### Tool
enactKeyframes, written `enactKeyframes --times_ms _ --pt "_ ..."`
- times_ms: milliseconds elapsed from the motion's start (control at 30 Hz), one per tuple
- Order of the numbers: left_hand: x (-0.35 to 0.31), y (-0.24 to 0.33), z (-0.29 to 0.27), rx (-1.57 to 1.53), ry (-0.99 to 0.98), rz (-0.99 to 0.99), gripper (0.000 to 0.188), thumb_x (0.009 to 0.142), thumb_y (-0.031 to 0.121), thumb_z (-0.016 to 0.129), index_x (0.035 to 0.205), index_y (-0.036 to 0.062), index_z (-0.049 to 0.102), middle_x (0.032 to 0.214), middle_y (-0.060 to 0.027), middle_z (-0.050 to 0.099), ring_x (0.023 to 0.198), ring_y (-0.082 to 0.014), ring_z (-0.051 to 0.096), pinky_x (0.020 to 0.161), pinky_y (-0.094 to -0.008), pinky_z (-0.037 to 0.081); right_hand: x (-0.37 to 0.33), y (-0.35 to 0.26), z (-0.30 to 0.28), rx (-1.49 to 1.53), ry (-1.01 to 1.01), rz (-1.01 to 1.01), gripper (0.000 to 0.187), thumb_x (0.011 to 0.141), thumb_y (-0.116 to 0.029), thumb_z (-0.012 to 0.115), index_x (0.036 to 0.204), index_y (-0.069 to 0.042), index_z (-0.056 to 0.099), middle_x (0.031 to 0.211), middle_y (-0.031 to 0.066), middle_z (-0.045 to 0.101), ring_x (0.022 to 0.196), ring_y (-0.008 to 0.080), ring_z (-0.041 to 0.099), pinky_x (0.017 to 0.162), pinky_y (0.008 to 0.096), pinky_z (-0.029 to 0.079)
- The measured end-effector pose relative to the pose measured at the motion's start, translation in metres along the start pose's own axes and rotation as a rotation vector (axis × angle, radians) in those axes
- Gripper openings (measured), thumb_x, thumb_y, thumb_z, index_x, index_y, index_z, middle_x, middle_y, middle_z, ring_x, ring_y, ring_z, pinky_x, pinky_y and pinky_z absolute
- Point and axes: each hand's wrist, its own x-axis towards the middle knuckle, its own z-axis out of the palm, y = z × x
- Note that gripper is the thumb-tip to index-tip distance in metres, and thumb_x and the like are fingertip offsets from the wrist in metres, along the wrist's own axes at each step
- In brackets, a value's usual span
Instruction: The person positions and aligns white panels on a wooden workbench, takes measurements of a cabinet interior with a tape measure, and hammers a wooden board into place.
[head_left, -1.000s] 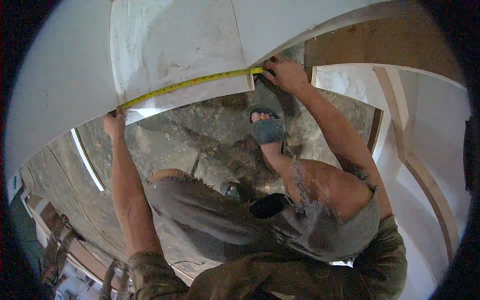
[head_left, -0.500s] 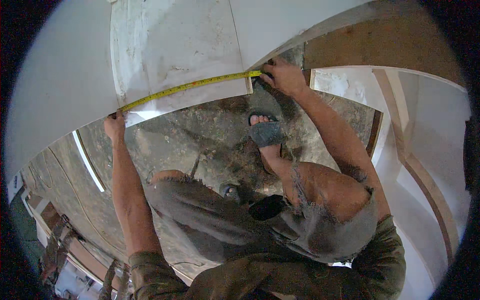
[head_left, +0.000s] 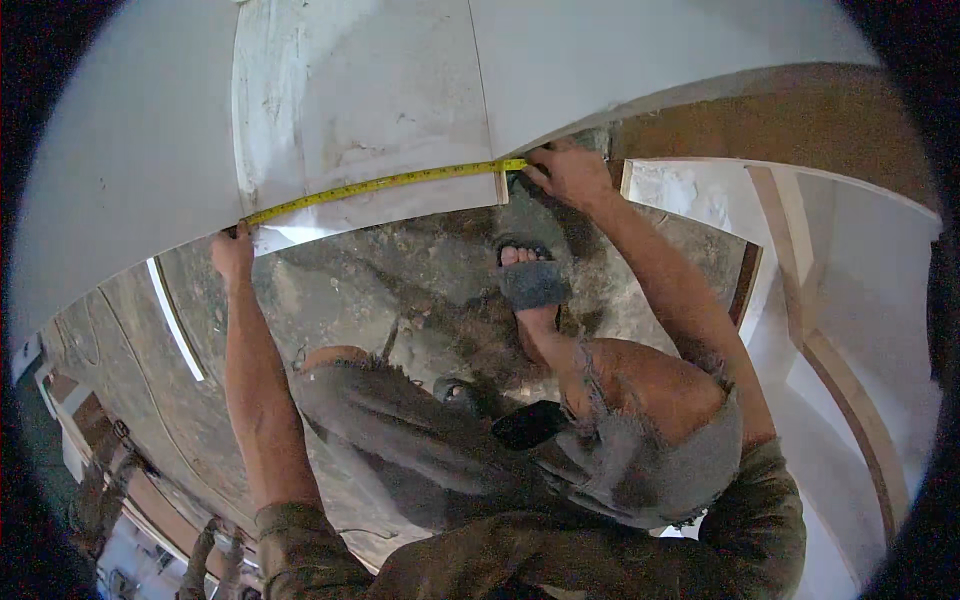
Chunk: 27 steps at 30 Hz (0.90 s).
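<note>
A yellow tape measure (head_left: 385, 183) stretches across the opening between two white panels. Its left end meets my left hand (head_left: 234, 255), whose fingers pinch it at the lower edge of the left white panel (head_left: 130, 150). At the other end my right hand (head_left: 572, 175) grips the tape next to the corner of the right white panel (head_left: 640, 50); part of those fingers is hidden behind the panel's edge. Behind the tape lies a stained white board (head_left: 375, 100), its front edge just below the blade.
Below me is a stained, rough floor (head_left: 330, 280), with my sandalled foot (head_left: 530, 275) on it. A white strip (head_left: 175, 320) lies at left. White panels with wooden battens (head_left: 850, 390) stand at right, beside a brown board (head_left: 760, 115). Clutter (head_left: 110, 470) fills the lower left.
The view has tilted slightly, so panels, tape and hands sit a little lower in the picture. Both hands keep their hold on the tape measure.
</note>
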Motion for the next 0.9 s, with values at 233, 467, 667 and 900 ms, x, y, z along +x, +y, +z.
enactKeyframes --times_ms 233,467,667,900 --pt "0.006 0.003 -0.004 0.088 -0.044 0.032 0.041 0.085 0.038 0.063 0.103 0.0026 0.069 0.098 -0.0187 0.07 0.095 -0.0388 0.066 0.083 -0.0486 0.05 0.006 0.003 -0.01 0.031 0.043 -0.051 0.032 0.091 -0.04 0.055 0.113 -0.02 0.067 0.115 0.0118 0.058 0.099 0.0325 0.064 0.076 0.0465 0.056" --pt "-0.01 0.042 0.004 -0.046 -0.053 -0.069 0.039 0.087 0.038 0.061 0.101 0.0019 0.07 0.1 -0.0227 0.068 0.097 -0.0426 0.064 0.083 -0.0499 0.05 0.008 0.011 -0.021 -0.098 -0.167 0.076 0.035 0.09 -0.04 0.057 0.112 -0.015 0.067 0.113 0.0142 0.059 0.099 0.0332 0.064 0.078 0.0484 0.055" --pt "-0.036 0.013 -0.059 -0.039 -0.189 -0.19 0.037 0.086 0.038 0.062 0.099 0.0043 0.071 0.098 -0.0229 0.068 0.096 -0.0414 0.065 0.081 -0.0506 0.051 -0.045 -0.026 -0.079 0.056 -0.082 -0.015 0.032 0.089 -0.039 0.059 0.11 -0.016 0.069 0.111 0.0135 0.061 0.093 0.032 0.065 0.076 0.0444 0.056" --pt "-0.104 -0.007 -0.201 0.05 -0.295 -0.179 0.037 0.087 0.039 0.062 0.096 0.0041 0.072 0.09 -0.0201 0.07 0.086 -0.0395 0.067 0.075 -0.0457 0.052 -0.109 -0.061 -0.198 0.0 -0.18 -0.011 0.029 0.089 -0.038 0.06 0.106 -0.017 0.07 0.105 0.0082 0.059 0.1 0.0265 0.063 0.079 0.0405 0.055"
